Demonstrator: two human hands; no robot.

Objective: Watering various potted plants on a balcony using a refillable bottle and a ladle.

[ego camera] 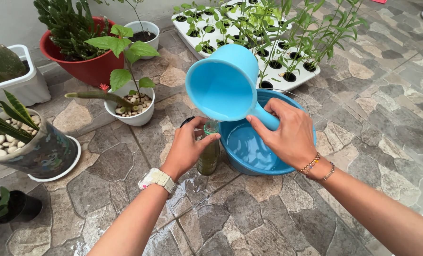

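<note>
Two hands work over a wet stone floor [268, 208]; the right hand [287, 135] is closed round the handle of a light blue scoop [223, 85], fingers wrapped and thumb along the top, and holds it tilted so that its lip hangs just over the mouth of a small bottle [208, 152]. The left hand [185, 147], with a pale watch [157, 179] at the wrist, curls loosely about the neck of the bottle, thumb and fingertips touching it near the top; the bottle stands upright on the floor and holds a greenish-brown liquid. Just beside the bottle, to its right, sits a blue basin [249, 151] with a little water in it; the right hand hovers above its near rim. Behind the basin lies a white tray [301, 76] of seedlings in round holes; to the left stand a small white pot [135, 111] with pebbles, a red pot [86, 66], and a dark patterned pot [48, 151].
</note>
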